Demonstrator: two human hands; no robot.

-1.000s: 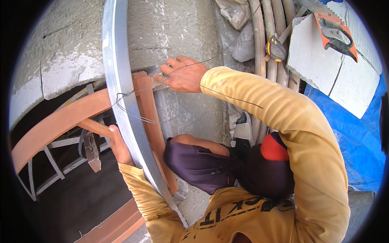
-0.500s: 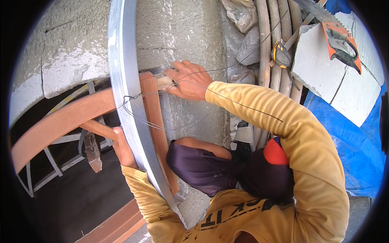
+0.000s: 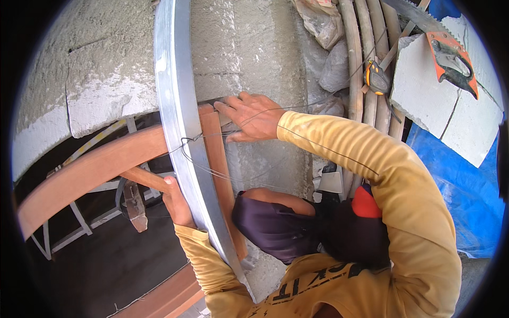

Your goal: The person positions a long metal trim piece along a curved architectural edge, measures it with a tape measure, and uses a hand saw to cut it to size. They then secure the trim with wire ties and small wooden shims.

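Note:
My left hand grips along the left edge of a long silver metal bar, its thumb beside the end of a slanting wooden brace; its fingers are partly hidden. My right hand reaches over a short pale wooden piece, fingers curled around it at the top of a reddish upright board. Thin wire loops round the bar and runs across the hand. A curved reddish beam meets the bar from the left.
Concrete ledge, dark opening with frame, plastic bags, poles, tape measure, handsaw on white blocks, blue tarp. My bent knee is below the right hand.
The whole view has shifted, so the scene sits a little lower and further right. My right hand's fingers have spread slightly toward the upright board's top; my left hand keeps its place.

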